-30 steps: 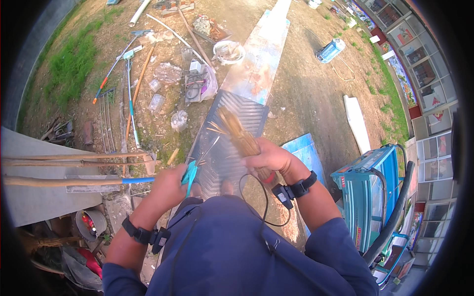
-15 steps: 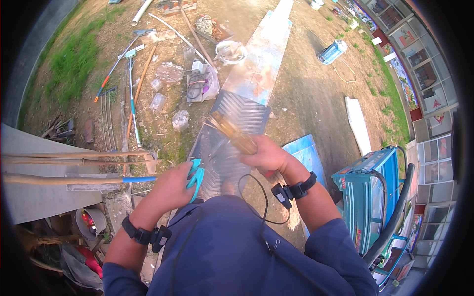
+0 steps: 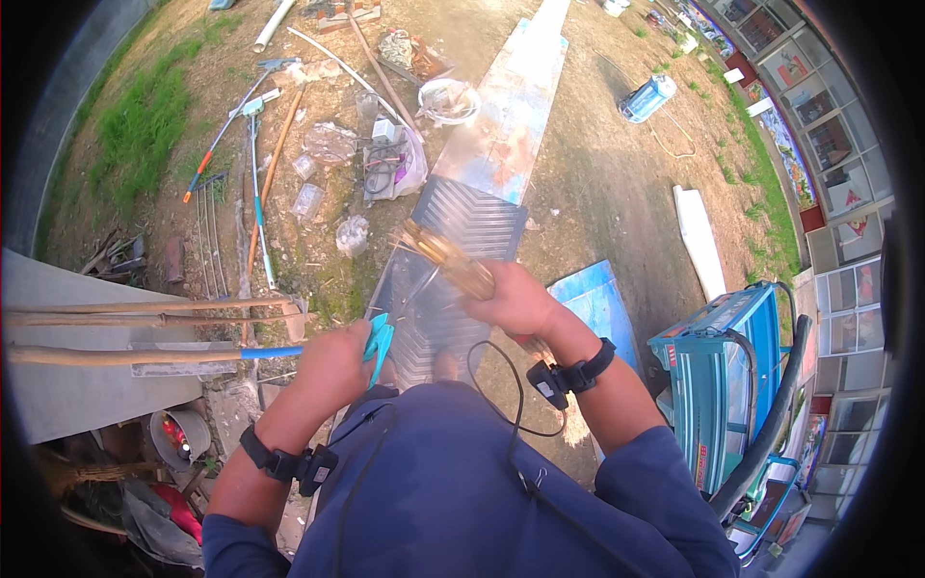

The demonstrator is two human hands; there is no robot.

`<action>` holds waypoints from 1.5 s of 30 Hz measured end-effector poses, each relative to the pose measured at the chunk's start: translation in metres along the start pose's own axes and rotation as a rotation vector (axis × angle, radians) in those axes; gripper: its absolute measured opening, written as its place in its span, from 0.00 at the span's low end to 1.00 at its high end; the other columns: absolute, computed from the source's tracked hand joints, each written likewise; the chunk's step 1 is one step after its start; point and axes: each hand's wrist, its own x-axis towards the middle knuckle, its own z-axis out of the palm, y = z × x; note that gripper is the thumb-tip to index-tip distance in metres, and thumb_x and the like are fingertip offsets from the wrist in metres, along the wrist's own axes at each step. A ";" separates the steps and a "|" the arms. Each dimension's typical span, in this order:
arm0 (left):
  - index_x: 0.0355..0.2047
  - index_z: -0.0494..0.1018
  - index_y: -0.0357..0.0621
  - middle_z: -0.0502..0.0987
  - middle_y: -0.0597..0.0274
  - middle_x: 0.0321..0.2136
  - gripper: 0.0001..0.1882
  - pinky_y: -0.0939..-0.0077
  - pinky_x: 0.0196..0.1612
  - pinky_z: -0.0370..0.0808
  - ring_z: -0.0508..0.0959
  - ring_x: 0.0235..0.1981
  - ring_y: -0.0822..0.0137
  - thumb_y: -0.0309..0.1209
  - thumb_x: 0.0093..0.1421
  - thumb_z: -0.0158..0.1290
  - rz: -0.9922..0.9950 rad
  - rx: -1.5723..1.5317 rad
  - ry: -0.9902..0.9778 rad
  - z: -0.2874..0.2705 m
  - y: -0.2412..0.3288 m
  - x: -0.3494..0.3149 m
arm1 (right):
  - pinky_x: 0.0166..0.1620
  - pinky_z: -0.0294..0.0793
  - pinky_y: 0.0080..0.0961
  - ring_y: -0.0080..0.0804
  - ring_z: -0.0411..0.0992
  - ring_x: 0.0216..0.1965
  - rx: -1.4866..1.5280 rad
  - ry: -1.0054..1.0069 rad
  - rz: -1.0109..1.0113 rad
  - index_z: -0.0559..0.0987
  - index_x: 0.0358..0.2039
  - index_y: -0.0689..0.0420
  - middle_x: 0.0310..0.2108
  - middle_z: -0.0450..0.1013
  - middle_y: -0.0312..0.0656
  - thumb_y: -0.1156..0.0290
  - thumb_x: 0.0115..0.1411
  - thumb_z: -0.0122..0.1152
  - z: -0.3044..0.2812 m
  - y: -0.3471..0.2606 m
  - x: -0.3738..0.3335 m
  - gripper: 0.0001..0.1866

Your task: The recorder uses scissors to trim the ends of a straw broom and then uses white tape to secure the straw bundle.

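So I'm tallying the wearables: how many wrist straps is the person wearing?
2: one black wrist strap on the left forearm, behind the left hand; another on the right wrist, behind the right hand. None seem hidden.

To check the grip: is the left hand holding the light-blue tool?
Yes, the left hand is closed around the light-blue tool, whose tip sticks out past the fingers.

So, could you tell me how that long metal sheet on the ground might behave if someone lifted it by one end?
The metal sheet is long, narrow and thin-looking, so it would probably sag or flex. Its ribbed section likely stays stiffer. Lying flat, it should slide, not roll.
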 end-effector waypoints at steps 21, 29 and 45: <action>0.55 0.69 0.36 0.76 0.35 0.46 0.25 0.51 0.50 0.74 0.76 0.48 0.37 0.32 0.58 0.56 -0.146 -0.302 0.007 0.003 -0.005 -0.004 | 0.40 0.77 0.46 0.55 0.79 0.36 -0.419 0.313 0.105 0.78 0.41 0.55 0.32 0.80 0.52 0.52 0.53 0.65 0.012 0.006 0.012 0.22; 0.57 0.67 0.35 0.76 0.36 0.47 0.28 0.52 0.52 0.73 0.76 0.49 0.38 0.30 0.56 0.56 -0.051 -0.327 0.043 0.006 -0.002 0.007 | 0.39 0.78 0.47 0.57 0.78 0.33 -0.470 0.281 0.031 0.77 0.40 0.56 0.29 0.79 0.53 0.58 0.51 0.67 0.014 -0.003 0.010 0.20; 0.51 0.71 0.36 0.81 0.60 0.43 0.24 0.74 0.46 0.77 0.80 0.42 0.70 0.29 0.58 0.67 -0.101 -1.464 0.358 0.012 0.042 0.057 | 0.36 0.76 0.45 0.52 0.77 0.34 -0.509 0.364 -0.142 0.72 0.43 0.57 0.33 0.75 0.48 0.53 0.50 0.73 0.056 -0.023 0.016 0.28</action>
